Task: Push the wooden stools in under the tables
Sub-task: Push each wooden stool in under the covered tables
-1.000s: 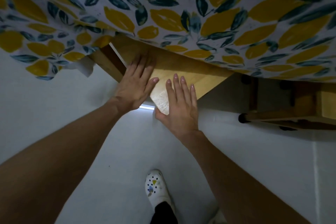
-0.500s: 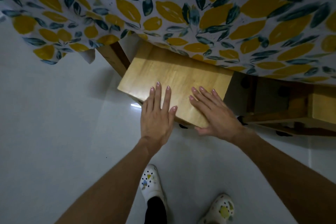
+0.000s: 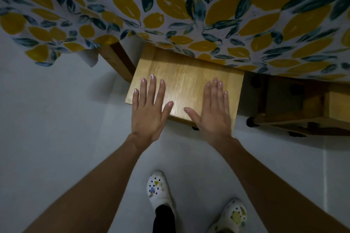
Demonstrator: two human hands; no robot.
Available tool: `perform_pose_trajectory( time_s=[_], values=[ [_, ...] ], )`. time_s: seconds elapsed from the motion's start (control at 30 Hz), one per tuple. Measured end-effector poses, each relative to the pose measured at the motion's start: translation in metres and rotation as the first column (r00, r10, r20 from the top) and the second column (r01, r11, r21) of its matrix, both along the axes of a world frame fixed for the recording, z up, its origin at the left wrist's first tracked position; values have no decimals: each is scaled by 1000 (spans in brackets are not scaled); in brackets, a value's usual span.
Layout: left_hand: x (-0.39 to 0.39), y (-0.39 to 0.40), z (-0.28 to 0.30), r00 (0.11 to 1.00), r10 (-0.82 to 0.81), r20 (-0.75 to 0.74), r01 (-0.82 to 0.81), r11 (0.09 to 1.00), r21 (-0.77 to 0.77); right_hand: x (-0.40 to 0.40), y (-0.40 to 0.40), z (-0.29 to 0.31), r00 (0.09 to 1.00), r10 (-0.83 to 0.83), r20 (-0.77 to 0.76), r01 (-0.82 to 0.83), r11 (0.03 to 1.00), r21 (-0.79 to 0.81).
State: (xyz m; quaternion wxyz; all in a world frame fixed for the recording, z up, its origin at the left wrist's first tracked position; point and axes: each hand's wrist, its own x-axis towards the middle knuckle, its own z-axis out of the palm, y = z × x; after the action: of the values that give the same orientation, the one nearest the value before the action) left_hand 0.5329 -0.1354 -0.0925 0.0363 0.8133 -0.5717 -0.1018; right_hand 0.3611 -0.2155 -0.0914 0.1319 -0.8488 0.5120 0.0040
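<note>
A wooden stool (image 3: 185,81) with a light, rectangular seat stands partly under the table; its far edge is hidden by the hanging tablecloth (image 3: 189,15), white with yellow and dark blue leaves. My left hand (image 3: 149,108) lies flat on the seat's near left part, fingers spread. My right hand (image 3: 214,109) lies flat on the near right part, fingers together. Neither hand grips anything. A second wooden stool (image 3: 295,108) sits further under the table to the right, in shadow.
A wooden table leg (image 3: 119,60) stands just left of the stool. The floor (image 3: 56,128) is pale and smooth. My two feet in white patterned clogs (image 3: 159,187) stand behind the stool.
The stool has straightened from a skewed angle to square with the table edge. My hands have shifted apart to the seat's near left and right parts, and I stand further back.
</note>
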Motion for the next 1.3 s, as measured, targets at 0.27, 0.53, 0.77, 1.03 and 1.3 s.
perform_pose_trajectory(
  time_s=[0.27, 0.53, 0.77, 1.03, 1.3],
  values=[
    [6, -3, 1, 1000, 3, 21, -3, 1000, 5, 15, -18, -3, 997, 73, -35, -75, 994, -75],
    [24, -24, -3, 998, 33, 48, -31, 999, -32, 38, -43, 1, 996, 82, -43, -85, 993, -78],
    [45, -43, -5, 996, 41, 78, -38, 998, -43, 59, -63, 3, 997, 78, -9, -79, 991, -107],
    [50, -51, -2, 998, 44, 45, -43, 999, -33, 61, -61, 10, 998, 62, -6, -62, 991, -120],
    [47, -55, -1, 997, 57, 44, -55, 998, -31, 33, -16, -11, 1000, -23, -11, 20, 980, -196]
  ],
)
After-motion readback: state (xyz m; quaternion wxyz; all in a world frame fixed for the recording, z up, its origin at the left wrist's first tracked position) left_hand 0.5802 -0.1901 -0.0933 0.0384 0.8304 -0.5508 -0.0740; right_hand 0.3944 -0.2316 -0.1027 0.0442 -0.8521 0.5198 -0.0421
